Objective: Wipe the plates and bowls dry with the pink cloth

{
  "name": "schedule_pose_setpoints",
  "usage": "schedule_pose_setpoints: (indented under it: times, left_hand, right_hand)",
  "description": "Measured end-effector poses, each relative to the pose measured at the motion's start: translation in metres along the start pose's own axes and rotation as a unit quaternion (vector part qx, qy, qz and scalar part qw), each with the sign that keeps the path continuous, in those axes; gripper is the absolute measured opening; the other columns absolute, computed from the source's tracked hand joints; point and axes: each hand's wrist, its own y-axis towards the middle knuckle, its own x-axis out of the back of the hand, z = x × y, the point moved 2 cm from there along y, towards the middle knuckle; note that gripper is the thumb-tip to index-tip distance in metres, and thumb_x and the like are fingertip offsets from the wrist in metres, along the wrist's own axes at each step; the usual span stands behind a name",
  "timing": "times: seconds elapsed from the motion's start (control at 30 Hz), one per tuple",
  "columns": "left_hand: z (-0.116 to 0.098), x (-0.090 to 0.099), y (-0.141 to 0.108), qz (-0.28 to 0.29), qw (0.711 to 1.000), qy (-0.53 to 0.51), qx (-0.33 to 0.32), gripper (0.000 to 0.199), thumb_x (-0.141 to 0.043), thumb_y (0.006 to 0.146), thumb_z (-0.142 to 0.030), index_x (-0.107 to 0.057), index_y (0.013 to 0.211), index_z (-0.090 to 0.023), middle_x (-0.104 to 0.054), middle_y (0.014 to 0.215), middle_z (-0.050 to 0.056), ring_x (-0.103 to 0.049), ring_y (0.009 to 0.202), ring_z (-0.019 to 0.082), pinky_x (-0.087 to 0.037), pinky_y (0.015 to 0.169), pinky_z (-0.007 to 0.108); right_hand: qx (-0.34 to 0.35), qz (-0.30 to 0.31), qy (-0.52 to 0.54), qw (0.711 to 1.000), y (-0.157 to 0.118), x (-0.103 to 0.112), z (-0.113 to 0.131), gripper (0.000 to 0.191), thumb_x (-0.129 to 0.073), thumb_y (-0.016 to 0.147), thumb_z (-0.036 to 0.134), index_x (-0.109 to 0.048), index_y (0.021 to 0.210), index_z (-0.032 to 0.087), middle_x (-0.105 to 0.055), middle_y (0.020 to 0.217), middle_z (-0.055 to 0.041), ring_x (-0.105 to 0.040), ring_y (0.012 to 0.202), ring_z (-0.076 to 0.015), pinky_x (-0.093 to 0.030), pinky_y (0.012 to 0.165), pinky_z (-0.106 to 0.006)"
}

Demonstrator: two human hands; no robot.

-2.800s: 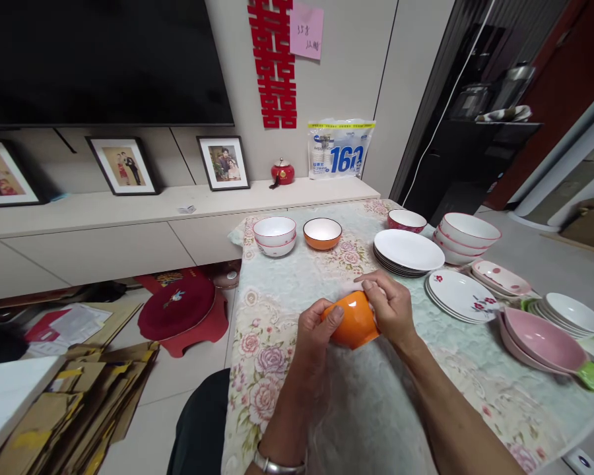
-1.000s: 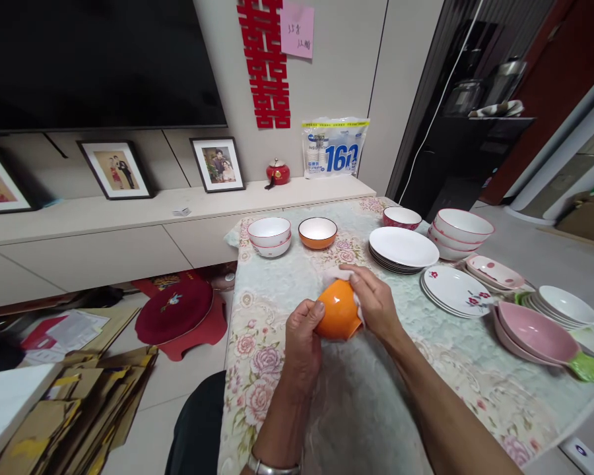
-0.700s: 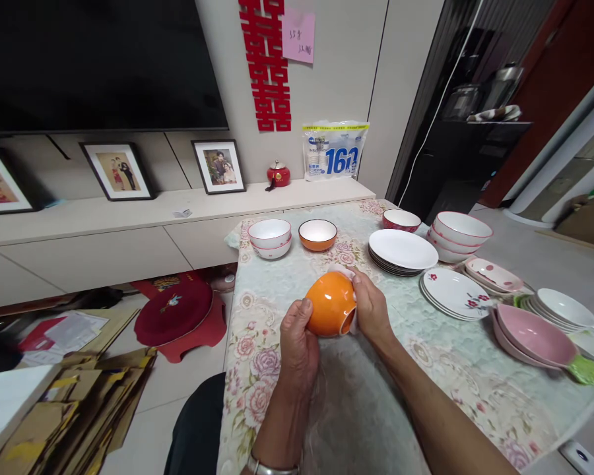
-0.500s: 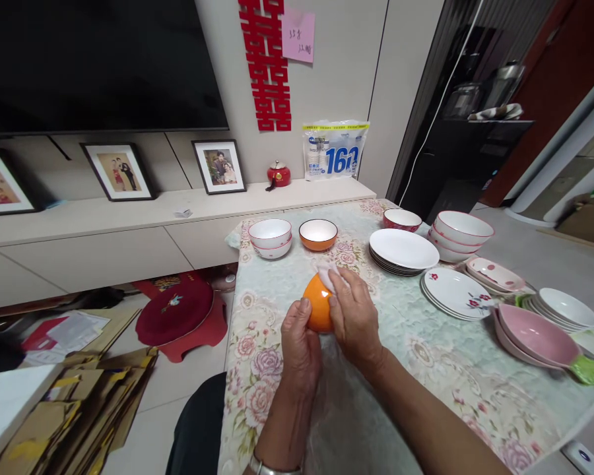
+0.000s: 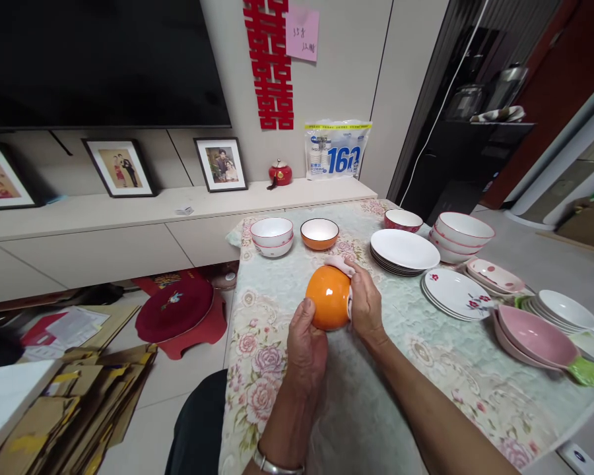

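An orange bowl (image 5: 328,298) is held above the table, its glossy outside facing me. My left hand (image 5: 307,340) grips it at the lower left, thumb on the outer wall. At the bowl's right side, my right hand (image 5: 367,300) is closed on a white cloth (image 5: 340,264), pressing it against the rim; part of the cloth is hidden behind the bowl. Beyond my hands, another orange bowl (image 5: 319,235) with a white inside stands upright beside two stacked white bowls (image 5: 272,237) with red rims.
To the right on the flowered tablecloth (image 5: 262,369) stand stacked white plates (image 5: 404,249), flower-patterned plates (image 5: 455,295), large red-rimmed bowls (image 5: 462,231), a red bowl (image 5: 402,220) and pink dishes (image 5: 537,335). A red stool (image 5: 178,316) and flattened cardboard (image 5: 89,402) lie left of the table.
My right hand has moved with the cloth from the bowl's outer face to its right rim. The bowl has shifted slightly right, with more of its orange outside showing.
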Motion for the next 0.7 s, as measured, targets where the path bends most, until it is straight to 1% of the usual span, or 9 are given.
schedule_pose_setpoints:
  times: [0.1,0.17,0.2,0.33,0.4,0.47,0.57,0.63,0.7]
  left_hand:
    - [-0.004,-0.001,0.001,-0.022,0.999,-0.038,0.008,0.029,-0.066,0.085,-0.032,-0.071,0.106,-0.013,-0.072,0.113,0.012,-0.063,0.113,0.023,-0.049,0.097,0.034]
    - [-0.008,-0.001,0.003,-0.045,0.997,-0.064,0.012,0.028,-0.062,0.088,-0.029,-0.070,0.109,-0.014,-0.072,0.114,0.012,-0.062,0.116,0.023,-0.049,0.099,0.033]
    - [-0.010,-0.002,0.004,-0.056,0.995,-0.076,0.014,0.027,-0.059,0.090,-0.027,-0.070,0.111,-0.014,-0.072,0.114,0.012,-0.062,0.117,0.023,-0.049,0.100,0.033]
    - [-0.016,-0.003,0.005,-0.091,0.990,-0.102,0.020,0.031,-0.049,0.095,-0.025,-0.065,0.120,-0.013,-0.072,0.116,0.012,-0.063,0.117,0.021,-0.047,0.103,0.032]
    - [-0.018,-0.004,0.006,-0.097,0.989,-0.107,0.022,0.034,-0.047,0.097,-0.025,-0.062,0.125,-0.013,-0.072,0.116,0.013,-0.064,0.116,0.020,-0.047,0.104,0.034]
    - [-0.019,-0.004,0.006,-0.105,0.988,-0.109,0.024,0.035,-0.047,0.097,-0.026,-0.060,0.128,-0.014,-0.072,0.116,0.012,-0.065,0.114,0.020,-0.046,0.105,0.036]
    - [-0.020,-0.003,0.006,-0.123,0.986,-0.109,0.018,0.036,-0.048,0.097,-0.025,-0.058,0.129,-0.016,-0.073,0.115,0.012,-0.066,0.112,0.020,-0.046,0.106,0.038]
    - [-0.021,-0.003,0.007,-0.127,0.986,-0.104,0.010,0.035,-0.048,0.097,-0.024,-0.058,0.130,-0.016,-0.073,0.114,0.011,-0.067,0.111,0.019,-0.047,0.104,0.036]
    - [-0.021,-0.003,0.006,-0.119,0.988,-0.100,0.009,0.035,-0.046,0.097,-0.023,-0.059,0.129,-0.015,-0.073,0.113,0.012,-0.067,0.110,0.019,-0.049,0.101,0.034]
  right_hand:
    - [-0.009,0.041,-0.046,0.998,-0.007,-0.007,-0.005,0.051,-0.031,0.101,0.039,-0.041,0.145,0.016,-0.048,0.145,-0.0161,-0.040,0.138,-0.0270,-0.032,0.114,-0.052]
    - [0.017,0.073,-0.091,0.993,-0.014,-0.011,-0.002,0.057,-0.033,0.100,0.040,-0.030,0.151,0.015,-0.039,0.151,-0.0180,-0.032,0.142,-0.0292,-0.030,0.114,-0.055]
    - [0.036,0.087,-0.113,0.989,-0.018,-0.013,0.001,0.059,-0.034,0.100,0.040,-0.027,0.153,0.014,-0.036,0.153,-0.0189,-0.029,0.143,-0.0303,-0.030,0.114,-0.057]
    - [0.114,0.133,-0.176,0.969,-0.024,-0.011,0.015,0.057,-0.038,0.098,0.033,-0.030,0.151,0.011,-0.030,0.155,-0.0214,-0.024,0.144,-0.0337,-0.026,0.114,-0.061]
    - [0.129,0.144,-0.186,0.963,-0.022,-0.006,0.020,0.055,-0.041,0.097,0.029,-0.036,0.148,0.012,-0.033,0.152,-0.0204,-0.027,0.141,-0.0340,-0.028,0.112,-0.061]
    - [0.124,0.132,-0.179,0.967,-0.018,0.000,0.021,0.050,-0.045,0.095,0.027,-0.045,0.143,0.014,-0.040,0.145,-0.0197,-0.036,0.135,-0.0330,-0.034,0.109,-0.059]
    - [0.113,0.107,-0.134,0.979,-0.014,0.006,0.023,0.040,-0.048,0.093,0.022,-0.059,0.131,0.016,-0.054,0.121,-0.0165,-0.052,0.115,-0.0276,-0.047,0.097,-0.048]
    - [0.130,0.113,-0.102,0.980,-0.014,0.007,0.026,0.036,-0.049,0.092,0.018,-0.062,0.126,0.019,-0.060,0.108,-0.0122,-0.057,0.104,-0.0241,-0.051,0.090,-0.042]
    - [0.149,0.122,-0.080,0.978,-0.014,0.008,0.029,0.033,-0.053,0.092,0.018,-0.062,0.123,0.021,-0.065,0.104,-0.0088,-0.059,0.098,-0.0224,-0.051,0.086,-0.039]
